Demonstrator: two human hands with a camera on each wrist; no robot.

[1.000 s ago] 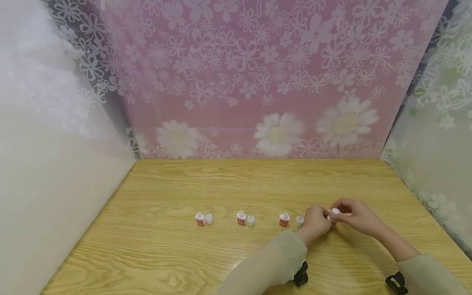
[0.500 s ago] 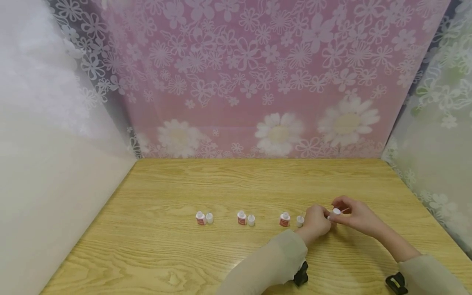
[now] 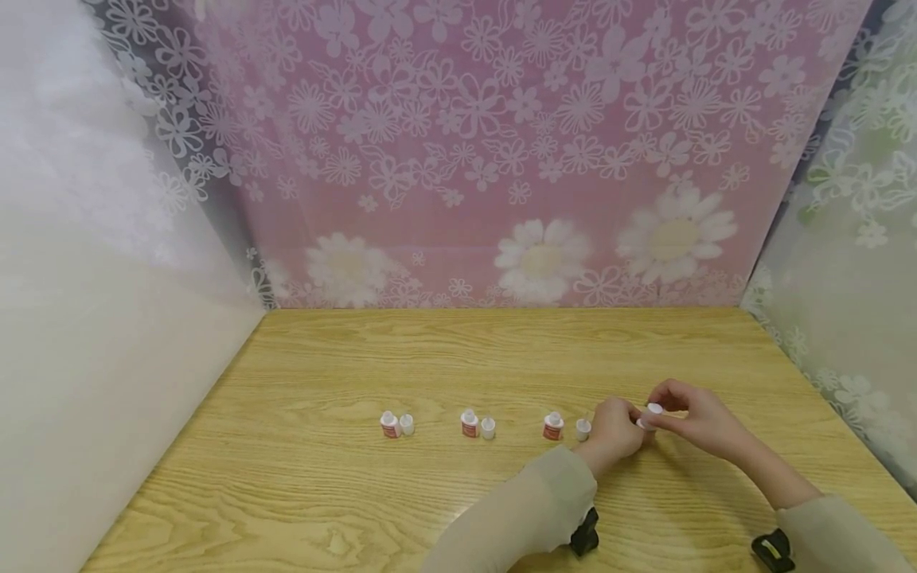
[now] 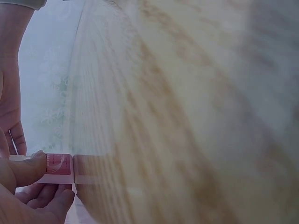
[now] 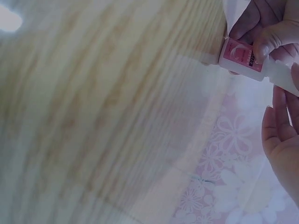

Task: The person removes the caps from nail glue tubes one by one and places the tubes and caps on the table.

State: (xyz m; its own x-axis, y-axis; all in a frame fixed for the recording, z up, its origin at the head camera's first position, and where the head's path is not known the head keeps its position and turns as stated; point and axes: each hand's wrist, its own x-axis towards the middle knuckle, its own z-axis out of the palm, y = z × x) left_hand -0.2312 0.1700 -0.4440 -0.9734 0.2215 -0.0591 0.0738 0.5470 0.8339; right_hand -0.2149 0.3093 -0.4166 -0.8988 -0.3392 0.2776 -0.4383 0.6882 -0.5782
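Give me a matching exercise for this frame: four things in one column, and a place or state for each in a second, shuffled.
Things:
1. left hand
2. right hand
3. leftmost bottle
4. table

Places or states:
A. standing uncapped, its cap beside it
B. pinches the white cap
C. grips the red-labelled bottle
D. light wood grain, bearing the row of bottles

Pairs: 1-C, 2-B, 3-A, 4-D

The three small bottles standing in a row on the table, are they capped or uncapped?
Uncapped. Each bottle shows a bare neck, with a white cap standing beside it.
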